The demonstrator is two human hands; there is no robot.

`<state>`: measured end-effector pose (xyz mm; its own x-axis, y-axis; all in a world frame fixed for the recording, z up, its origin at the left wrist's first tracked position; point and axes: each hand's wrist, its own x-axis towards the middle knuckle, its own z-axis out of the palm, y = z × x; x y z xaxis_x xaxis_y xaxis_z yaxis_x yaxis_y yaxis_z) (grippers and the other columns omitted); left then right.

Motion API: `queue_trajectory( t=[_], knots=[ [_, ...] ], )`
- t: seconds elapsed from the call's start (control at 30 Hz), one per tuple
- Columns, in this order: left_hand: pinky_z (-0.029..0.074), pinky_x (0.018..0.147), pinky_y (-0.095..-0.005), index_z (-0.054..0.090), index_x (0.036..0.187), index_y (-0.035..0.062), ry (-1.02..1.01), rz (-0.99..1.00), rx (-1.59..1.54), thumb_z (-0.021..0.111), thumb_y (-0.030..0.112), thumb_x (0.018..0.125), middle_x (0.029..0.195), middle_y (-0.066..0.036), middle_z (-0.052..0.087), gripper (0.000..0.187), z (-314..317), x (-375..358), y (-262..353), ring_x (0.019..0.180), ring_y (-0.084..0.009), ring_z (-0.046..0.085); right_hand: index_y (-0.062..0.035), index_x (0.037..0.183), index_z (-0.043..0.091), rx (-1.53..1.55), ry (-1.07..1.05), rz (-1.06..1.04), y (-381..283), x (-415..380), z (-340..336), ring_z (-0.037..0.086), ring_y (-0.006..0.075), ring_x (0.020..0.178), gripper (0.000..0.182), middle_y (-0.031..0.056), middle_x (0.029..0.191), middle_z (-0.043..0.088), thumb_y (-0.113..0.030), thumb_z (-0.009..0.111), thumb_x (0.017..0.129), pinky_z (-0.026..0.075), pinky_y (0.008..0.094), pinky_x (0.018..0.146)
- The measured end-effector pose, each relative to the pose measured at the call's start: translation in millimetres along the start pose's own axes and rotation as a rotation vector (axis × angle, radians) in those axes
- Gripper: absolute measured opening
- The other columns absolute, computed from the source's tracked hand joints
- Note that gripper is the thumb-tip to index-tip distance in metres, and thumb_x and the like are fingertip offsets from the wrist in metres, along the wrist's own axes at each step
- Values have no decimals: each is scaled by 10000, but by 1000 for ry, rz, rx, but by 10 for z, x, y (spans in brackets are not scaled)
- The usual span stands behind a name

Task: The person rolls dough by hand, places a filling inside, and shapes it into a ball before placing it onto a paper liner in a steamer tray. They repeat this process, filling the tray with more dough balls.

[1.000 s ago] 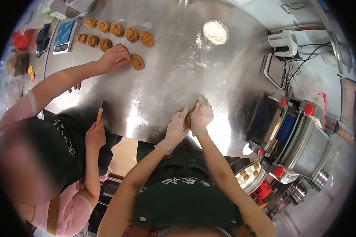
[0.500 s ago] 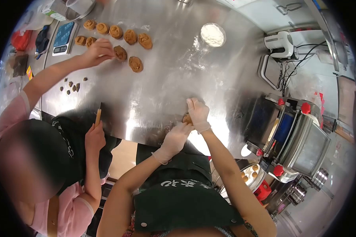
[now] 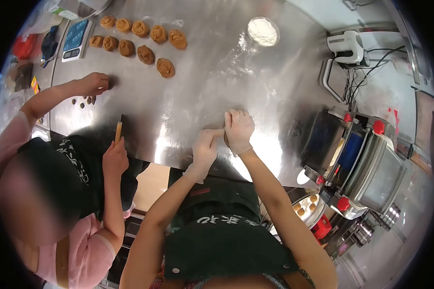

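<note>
Dough lump (image 3: 226, 140), likely soft, light, is inviting side cupping; right hand (image 3: 239, 129) is clasping it; left hand (image 3: 205, 149) is adjoining, finger closure unclear.

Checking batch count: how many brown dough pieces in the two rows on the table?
10 dough pieces: five in the far row, five in the near row, right of the scale. None looks hidden.

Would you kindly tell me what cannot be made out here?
Head view: the full shape of the brown piece, covered by the gloved right hand.
Head view: the reading on the scale, too small.
Head view: part of the metal container, cut off by the top edge.
</note>
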<state>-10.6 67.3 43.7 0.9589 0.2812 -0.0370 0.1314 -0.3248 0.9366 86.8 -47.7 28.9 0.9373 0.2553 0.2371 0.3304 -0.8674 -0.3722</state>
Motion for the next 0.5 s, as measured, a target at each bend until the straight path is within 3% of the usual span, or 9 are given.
queue_trajectory(
  t=[0.1, 0.2, 0.33, 0.43, 0.5],
  knots=[
    [514, 889, -417, 710, 1179, 111, -103, -166, 90, 609, 21, 910, 1029, -102, 686, 302, 181, 175, 69, 1013, -308, 627, -70, 917, 701, 173, -153, 229, 241, -53, 106, 664, 296, 737, 265, 89, 784, 693, -313, 614, 977, 531, 414, 721],
    [517, 911, -385, 688, 1233, 95, -175, -254, 142, 667, 26, 895, 1072, -114, 665, 346, 218, 195, 179, 1017, -291, 640, -65, 958, 722, 542, -206, 842, 204, 103, -246, 682, 267, 745, 309, 86, 795, 715, -342, 589, 988, 537, 384, 750],
    [532, 909, -349, 671, 1268, 80, -219, -187, 156, 712, 23, 878, 1094, -109, 636, 397, 274, 310, 297, 991, -257, 655, -86, 1009, 741, 525, -272, 828, 294, 6, -242, 692, 252, 752, 241, 100, 816, 722, -304, 652, 960, 549, 370, 732],
    [542, 872, -361, 695, 1205, 81, -23, -293, -7, 717, 43, 861, 1046, -95, 685, 347, 202, 19, 52, 968, -266, 668, -96, 1039, 716, 345, -38, 417, 176, -315, -467, 691, 267, 773, 197, 98, 879, 717, -210, 758, 884, 555, 374, 715],
    [551, 838, -339, 699, 1180, 49, -4, -372, -128, 705, 28, 870, 1032, -97, 703, 311, 117, -169, 16, 916, -233, 685, -109, 1104, 679, 310, -143, 289, 59, -667, -633, 684, 276, 792, 299, 90, 916, 696, -162, 799, 835, 557, 387, 703]
  ],
)
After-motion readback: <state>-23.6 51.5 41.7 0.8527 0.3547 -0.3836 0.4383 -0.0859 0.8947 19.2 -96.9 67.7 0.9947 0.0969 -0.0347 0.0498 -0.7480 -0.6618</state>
